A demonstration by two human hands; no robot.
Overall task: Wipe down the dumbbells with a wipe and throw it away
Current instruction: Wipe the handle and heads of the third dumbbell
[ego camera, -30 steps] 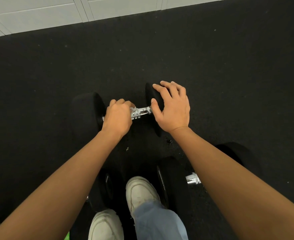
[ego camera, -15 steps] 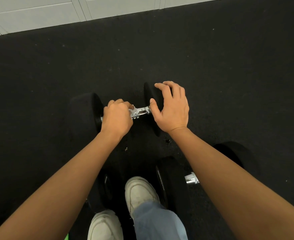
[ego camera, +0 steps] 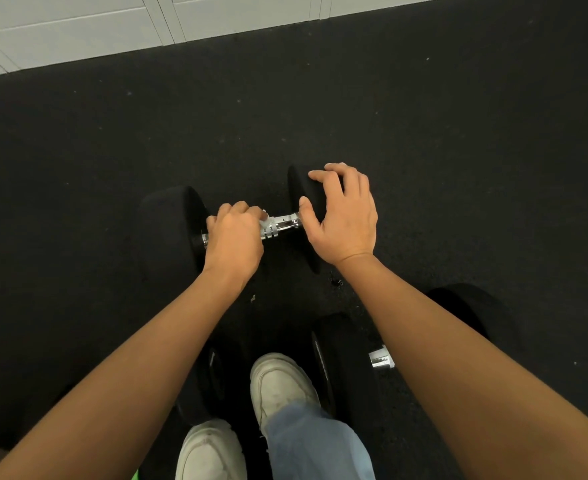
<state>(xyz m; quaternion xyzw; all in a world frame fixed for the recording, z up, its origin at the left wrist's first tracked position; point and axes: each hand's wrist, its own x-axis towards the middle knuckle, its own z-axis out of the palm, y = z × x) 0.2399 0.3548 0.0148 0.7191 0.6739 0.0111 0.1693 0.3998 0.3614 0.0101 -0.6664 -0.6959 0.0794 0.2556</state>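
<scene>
Handle-wiping step in hand: my left hand [ego camera: 233, 237] grips the wipe [ego camera: 264, 220] round the dumbbell handle [ego camera: 285, 223]; right hand [ego camera: 344, 216], fingers spread, steadies the head [ego camera: 303, 199]. Next, I judge, the heads need wiping.

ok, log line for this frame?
left hand: grips wipe round far dumbbell handle | right hand: rests on its right head | near-right dumbbell: not in hand

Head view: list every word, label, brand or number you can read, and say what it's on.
No text is legible anywhere in this view.
Nearer right dumbbell: pale raised marks along its end face, too small and blurred to read.
Nearer left dumbbell: a faint mark on its face, unreadable.
Far dumbbell: no marking shows.
</scene>
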